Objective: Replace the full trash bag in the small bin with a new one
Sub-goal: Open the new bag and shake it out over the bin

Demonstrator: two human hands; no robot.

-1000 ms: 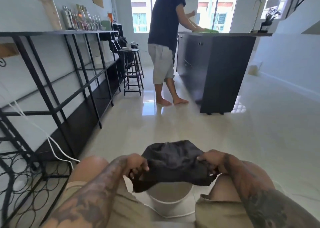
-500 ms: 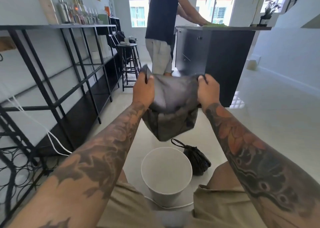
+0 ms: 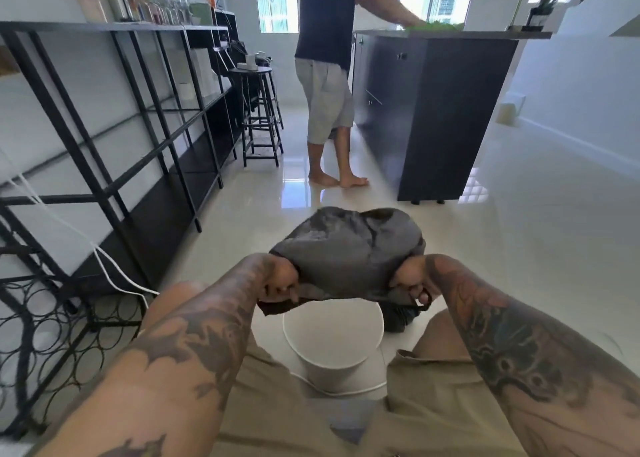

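Observation:
A small white bin point(image 3: 332, 344) stands on the floor between my knees, its inside bare. Just above it billows a new dark grey trash bag point(image 3: 349, 248), puffed with air. My left hand point(image 3: 278, 280) grips the bag's left edge and my right hand point(image 3: 412, 278) grips its right edge, both with curled fingers. The full black tied bag point(image 3: 398, 316) lies on the floor right of the bin, mostly hidden behind my right hand and the new bag.
A black metal shelf unit point(image 3: 114, 137) runs along the left wall, with a white cable point(image 3: 110, 273) trailing to the floor. Another person point(image 3: 327, 85) stands at a dark counter point(image 3: 436, 110) ahead. A black stool point(image 3: 259, 117) stands beyond.
My hands have swung the new bag down from chest height to just above the bin, and it has filled with air.

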